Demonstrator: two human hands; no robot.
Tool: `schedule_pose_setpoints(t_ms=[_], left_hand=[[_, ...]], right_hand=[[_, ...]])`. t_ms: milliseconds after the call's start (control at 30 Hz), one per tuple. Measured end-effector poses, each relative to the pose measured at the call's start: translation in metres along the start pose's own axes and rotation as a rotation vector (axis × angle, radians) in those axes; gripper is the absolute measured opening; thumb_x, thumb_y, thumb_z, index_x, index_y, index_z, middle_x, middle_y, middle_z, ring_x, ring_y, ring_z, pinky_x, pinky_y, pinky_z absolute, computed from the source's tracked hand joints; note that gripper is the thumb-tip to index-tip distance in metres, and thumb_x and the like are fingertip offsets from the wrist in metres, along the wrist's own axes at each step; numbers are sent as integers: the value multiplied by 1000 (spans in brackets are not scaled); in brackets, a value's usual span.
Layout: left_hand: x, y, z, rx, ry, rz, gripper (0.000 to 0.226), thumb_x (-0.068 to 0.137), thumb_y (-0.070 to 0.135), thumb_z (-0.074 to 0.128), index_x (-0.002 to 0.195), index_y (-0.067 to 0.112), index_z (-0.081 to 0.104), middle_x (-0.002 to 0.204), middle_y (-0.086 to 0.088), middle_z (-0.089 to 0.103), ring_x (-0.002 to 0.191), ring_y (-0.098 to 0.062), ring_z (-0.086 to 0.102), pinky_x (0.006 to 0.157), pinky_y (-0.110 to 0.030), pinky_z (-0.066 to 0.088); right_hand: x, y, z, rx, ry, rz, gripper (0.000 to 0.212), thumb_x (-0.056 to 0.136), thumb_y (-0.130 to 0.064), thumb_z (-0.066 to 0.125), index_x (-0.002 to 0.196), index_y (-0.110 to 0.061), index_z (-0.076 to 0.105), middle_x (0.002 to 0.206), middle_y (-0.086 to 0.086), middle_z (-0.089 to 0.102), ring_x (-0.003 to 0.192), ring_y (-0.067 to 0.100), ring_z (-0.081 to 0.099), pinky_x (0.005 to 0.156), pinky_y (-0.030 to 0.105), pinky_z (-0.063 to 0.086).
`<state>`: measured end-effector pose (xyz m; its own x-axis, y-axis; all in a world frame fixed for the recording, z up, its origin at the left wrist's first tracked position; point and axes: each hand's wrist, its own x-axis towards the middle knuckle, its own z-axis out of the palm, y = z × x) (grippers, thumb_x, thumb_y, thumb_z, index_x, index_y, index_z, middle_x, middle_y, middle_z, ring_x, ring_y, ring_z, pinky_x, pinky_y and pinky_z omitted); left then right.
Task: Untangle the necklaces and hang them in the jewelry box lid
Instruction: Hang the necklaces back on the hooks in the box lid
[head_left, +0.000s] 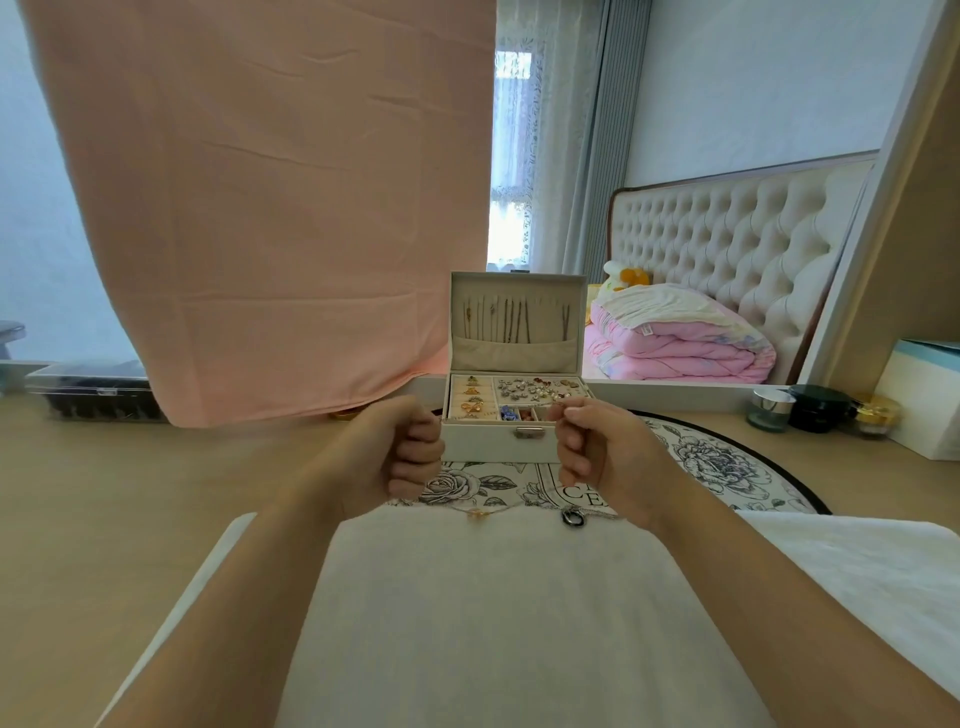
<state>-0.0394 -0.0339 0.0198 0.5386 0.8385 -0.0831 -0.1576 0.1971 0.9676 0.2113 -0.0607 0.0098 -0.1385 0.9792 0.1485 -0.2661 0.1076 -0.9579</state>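
Observation:
The cream jewelry box (498, 447) stands open on a floral mat. Several necklaces (511, 322) hang inside its upright lid (576, 291). My left hand (410, 452) and my right hand (592, 452) are raised just in front of the box, fingers curled. They pinch the two ends of a fine necklace chain (553, 408), which is barely visible across the box's tray. On the mat near me lie a gold pendant necklace (478, 514) and a dark ring pendant (571, 518) on a silver chain.
A round floral mat (727, 467) lies on the wooden desk. Small jars (774, 410) and a white-and-teal box (924, 400) stand at the right. A clear storage case (88, 389) sits at the left under a hanging pink cloth (270, 208). A mirror behind shows a bed.

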Motion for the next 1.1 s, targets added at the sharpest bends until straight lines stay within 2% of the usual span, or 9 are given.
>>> schedule_pose_setpoints(t_ms=[100,267,333,433,600,733,833,933,1100], left_hand=[[0,0,0,-205,-74,25,33,88,24,45,57,21,34,53,4,25,47,-13,23,39,-22,34],[17,6,21,-619,20,280,34,102,28,47,72,14,52,72,-2,60,67,-17,62,74,-33,62],[30,10,28,-508,127,354,28,103,23,48,83,9,60,91,-11,74,90,-24,73,86,-37,61],[47,17,33,-179,156,377,16,103,13,50,112,7,61,118,-13,72,116,-28,67,99,-41,54],[75,37,42,466,191,374,35,98,17,61,129,34,59,109,8,75,105,-9,69,99,-35,49],[108,61,48,595,165,406,30,98,16,60,121,34,63,90,4,74,83,-8,69,88,-29,50],[131,77,46,614,125,380,25,96,17,63,116,32,66,77,2,62,74,-11,59,83,-29,51],[152,91,41,527,55,337,21,96,15,63,116,20,65,76,-1,58,72,-14,54,83,-33,50],[184,111,32,370,-58,272,26,95,11,64,120,7,64,90,-10,61,78,-19,60,82,-32,53]], right_hand=[[5,-4,0,-262,99,-25,24,100,-4,48,93,-5,71,62,1,48,48,14,36,45,28,34],[13,-10,5,-542,108,-75,22,99,-8,55,83,-6,70,53,-4,55,48,13,40,50,28,33],[18,-19,9,-600,79,-94,25,98,-9,56,77,-8,69,54,-4,54,47,9,41,48,20,35],[31,-35,13,-747,50,-169,21,96,-10,59,79,-6,71,58,-2,54,48,4,43,51,15,38],[62,-61,9,-949,-56,-247,17,89,-7,60,85,-18,72,68,-9,61,56,3,50,58,17,43],[94,-75,-3,-1132,128,-400,28,88,-1,61,80,-26,67,92,-10,58,72,1,54,68,10,38],[118,-81,-11,-1009,245,-414,18,91,-10,66,97,-26,60,96,-8,60,69,3,52,65,15,39],[138,-85,-18,-557,178,-215,32,93,-10,67,122,-16,54,90,2,64,58,11,55,55,26,46],[168,-92,-39,-392,33,-79,13,95,-17,67,99,-7,76,68,12,57,57,16,49,56,27,45]])
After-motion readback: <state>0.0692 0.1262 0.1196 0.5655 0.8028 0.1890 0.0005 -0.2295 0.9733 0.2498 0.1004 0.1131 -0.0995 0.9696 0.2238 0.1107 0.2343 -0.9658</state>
